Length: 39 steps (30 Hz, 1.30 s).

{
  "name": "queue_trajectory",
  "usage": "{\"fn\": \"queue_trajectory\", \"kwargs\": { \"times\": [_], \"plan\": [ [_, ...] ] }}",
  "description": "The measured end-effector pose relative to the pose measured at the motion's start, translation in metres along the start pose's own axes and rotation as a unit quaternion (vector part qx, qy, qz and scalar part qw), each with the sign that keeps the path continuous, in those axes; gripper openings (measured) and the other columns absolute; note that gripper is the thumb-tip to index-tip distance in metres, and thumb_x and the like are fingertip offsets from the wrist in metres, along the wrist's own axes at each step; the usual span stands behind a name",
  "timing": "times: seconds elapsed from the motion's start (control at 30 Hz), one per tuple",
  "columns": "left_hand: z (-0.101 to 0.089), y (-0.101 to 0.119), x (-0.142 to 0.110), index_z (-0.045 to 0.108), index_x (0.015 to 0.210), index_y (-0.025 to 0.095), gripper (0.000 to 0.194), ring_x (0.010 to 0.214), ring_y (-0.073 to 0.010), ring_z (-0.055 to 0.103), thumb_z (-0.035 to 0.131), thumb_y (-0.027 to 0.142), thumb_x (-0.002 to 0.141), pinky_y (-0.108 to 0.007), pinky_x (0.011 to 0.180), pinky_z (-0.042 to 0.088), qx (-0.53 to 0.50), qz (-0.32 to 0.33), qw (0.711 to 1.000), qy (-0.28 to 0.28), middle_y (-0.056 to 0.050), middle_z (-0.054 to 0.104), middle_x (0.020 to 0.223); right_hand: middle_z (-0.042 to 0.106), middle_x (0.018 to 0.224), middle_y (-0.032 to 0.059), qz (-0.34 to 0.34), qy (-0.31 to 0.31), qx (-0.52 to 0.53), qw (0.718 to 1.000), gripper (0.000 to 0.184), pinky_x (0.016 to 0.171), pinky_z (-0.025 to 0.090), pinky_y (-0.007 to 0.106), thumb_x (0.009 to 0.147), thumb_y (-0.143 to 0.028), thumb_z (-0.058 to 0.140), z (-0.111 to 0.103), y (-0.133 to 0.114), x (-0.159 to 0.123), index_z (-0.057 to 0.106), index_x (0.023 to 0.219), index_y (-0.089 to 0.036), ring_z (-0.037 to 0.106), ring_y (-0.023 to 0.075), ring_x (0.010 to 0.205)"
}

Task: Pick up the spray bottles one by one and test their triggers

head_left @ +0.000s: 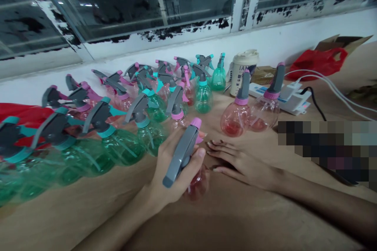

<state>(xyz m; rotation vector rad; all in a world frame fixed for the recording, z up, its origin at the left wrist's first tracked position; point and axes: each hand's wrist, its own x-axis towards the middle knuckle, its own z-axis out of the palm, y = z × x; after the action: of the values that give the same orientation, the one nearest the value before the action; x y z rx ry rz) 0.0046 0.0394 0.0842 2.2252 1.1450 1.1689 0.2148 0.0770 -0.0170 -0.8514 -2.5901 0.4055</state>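
My left hand (171, 164) is wrapped round the neck of a spray bottle (183, 153) with a grey and pink trigger head and a clear pink body. The bottle is upright; the hand hides part of its body. Just to the right, my right hand (235, 160) lies flat on the table with its fingers stretched toward that bottle, holding nothing. Beyond it stand a pink spray bottle (235, 119) and a second pink spray bottle (265, 111), close together. On the left, a green spray bottle (122, 149) stands in a row of similar ones.
Several more green and pink spray bottles crowd toward the wall. At the back stand a paper coffee cup (244, 72) and a white power strip (290, 102) with cables. A red plastic bag (319, 62) and an open cardboard box (343, 42) lie at the far right.
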Motion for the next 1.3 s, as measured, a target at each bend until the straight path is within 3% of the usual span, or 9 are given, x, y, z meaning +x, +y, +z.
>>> {"fn": "queue_trajectory", "kwargs": {
  "times": [0.73,0.93,1.3],
  "plan": [
    [0.002,-0.0038,-0.0039,0.051,0.085,0.024,0.004,0.072,-0.0179,0.057,0.048,0.021,0.083,-0.036,0.065,0.046,0.022,0.02,0.999,0.03,-0.001,0.055,0.078,0.04,0.142,0.0078,0.003,-0.014,-0.016,1.0,0.05,0.109,0.028,0.044,0.092,-0.044,0.038,0.0015,0.0015,-0.0004,0.038,0.136,-0.019,0.03,0.02,0.133],
    [0.001,0.0013,-0.0013,0.049,0.089,0.024,0.011,0.071,-0.0155,0.057,0.05,0.017,0.081,-0.031,0.062,0.048,-0.029,0.02,0.999,0.007,-0.001,0.056,0.084,0.04,0.142,0.0076,-0.003,-0.008,-0.015,1.0,0.05,0.109,0.028,0.045,0.092,-0.043,0.04,0.0023,0.0021,0.0,0.038,0.136,-0.02,0.031,0.0204,0.132],
    [-0.0017,0.004,0.0002,0.052,0.08,0.021,0.005,0.07,-0.0166,0.056,0.049,0.018,0.082,-0.034,0.064,0.047,-0.008,0.034,0.999,0.003,-0.001,0.055,0.075,0.041,0.141,0.0075,-0.001,-0.009,-0.006,1.0,0.05,0.109,0.029,0.045,0.092,-0.043,0.04,0.0007,0.001,0.0003,0.038,0.135,-0.02,0.032,0.0202,0.132]
  ]
}}
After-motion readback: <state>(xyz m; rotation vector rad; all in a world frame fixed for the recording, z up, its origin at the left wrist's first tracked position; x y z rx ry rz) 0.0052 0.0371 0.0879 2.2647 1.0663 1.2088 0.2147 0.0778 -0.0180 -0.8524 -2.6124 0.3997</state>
